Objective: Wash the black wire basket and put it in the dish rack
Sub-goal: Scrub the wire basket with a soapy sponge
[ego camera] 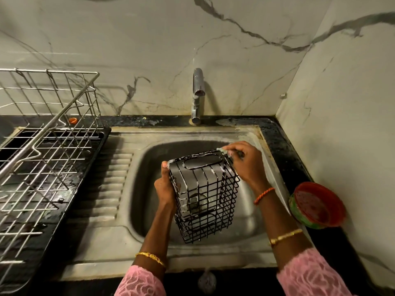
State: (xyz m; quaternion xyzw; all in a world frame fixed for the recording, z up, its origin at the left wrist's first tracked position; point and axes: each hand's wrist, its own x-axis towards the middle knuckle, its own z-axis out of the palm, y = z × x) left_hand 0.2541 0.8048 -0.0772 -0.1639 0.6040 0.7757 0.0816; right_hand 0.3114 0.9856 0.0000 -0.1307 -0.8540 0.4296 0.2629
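I see the left hand (pixel 165 188) wrapped tight round the black wire basket (pixel 205 195), tilted above the sink (pixel 245 231); right hand (pixel 245 162) pinches a scrubber (pixel 222 150) onto its top corner, wrist bent down.

Dish rack (pixel 44 133) left of sink (pixel 128 189); tap (pixel 197 95) behind.

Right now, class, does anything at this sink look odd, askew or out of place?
The red bowl stands tilted at the sink's right edge, leaning toward the wall. The tap runs no water. The basket, held tilted by left hand while right hand scrubs, suits washing.
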